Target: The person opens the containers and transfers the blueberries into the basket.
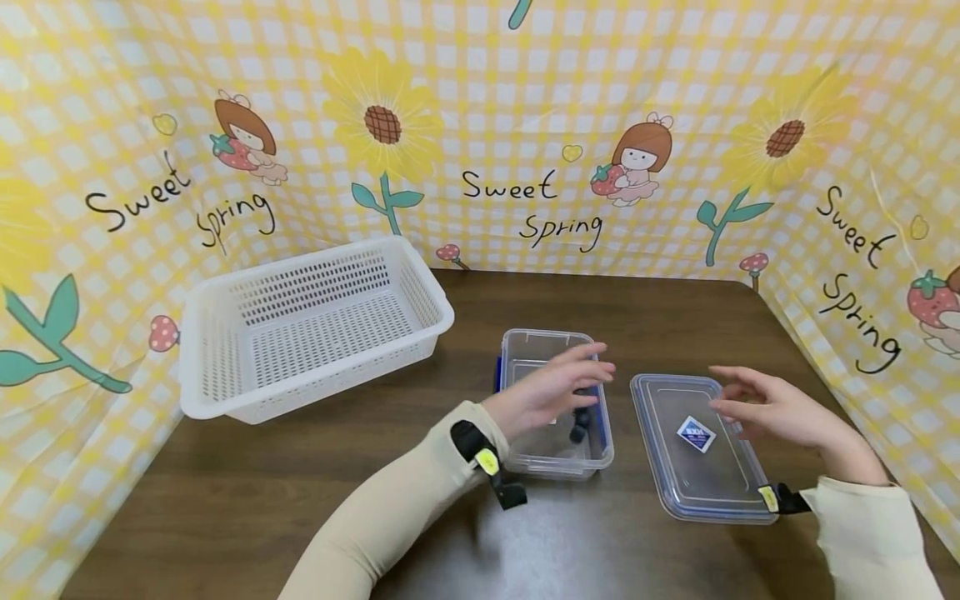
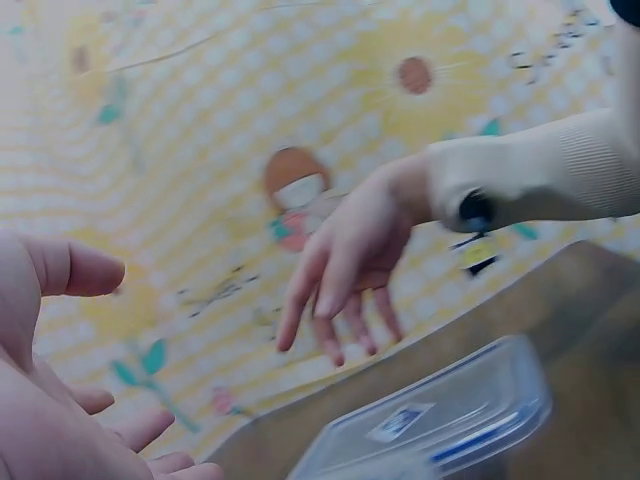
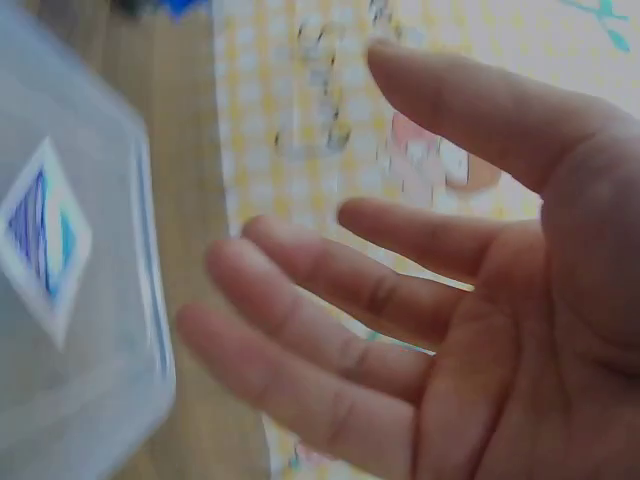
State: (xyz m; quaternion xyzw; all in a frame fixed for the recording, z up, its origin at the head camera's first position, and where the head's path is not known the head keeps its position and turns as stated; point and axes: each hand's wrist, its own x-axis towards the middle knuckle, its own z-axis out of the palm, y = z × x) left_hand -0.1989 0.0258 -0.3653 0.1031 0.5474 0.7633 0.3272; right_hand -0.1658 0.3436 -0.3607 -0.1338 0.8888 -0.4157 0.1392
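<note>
A clear plastic box (image 1: 555, 458) with blue clips stands mid-table; small dark objects (image 1: 581, 423) lie inside. My left hand (image 1: 551, 390) hovers over it, fingers relaxed and straight, holding nothing. The box's clear lid (image 1: 701, 467) with a diamond label (image 1: 696, 434) lies flat to the right. My right hand (image 1: 765, 407) floats above the lid's right part, fingers spread and empty. The right wrist view shows that open palm (image 3: 480, 320) beside the lid (image 3: 70, 300). In the left wrist view the right hand (image 2: 345, 265) hangs above the lid (image 2: 440, 420).
A white perforated basket (image 1: 307, 321) sits at the back left of the brown table (image 1: 225, 500). Yellow checked cloth walls (image 1: 525, 125) enclose the table on three sides.
</note>
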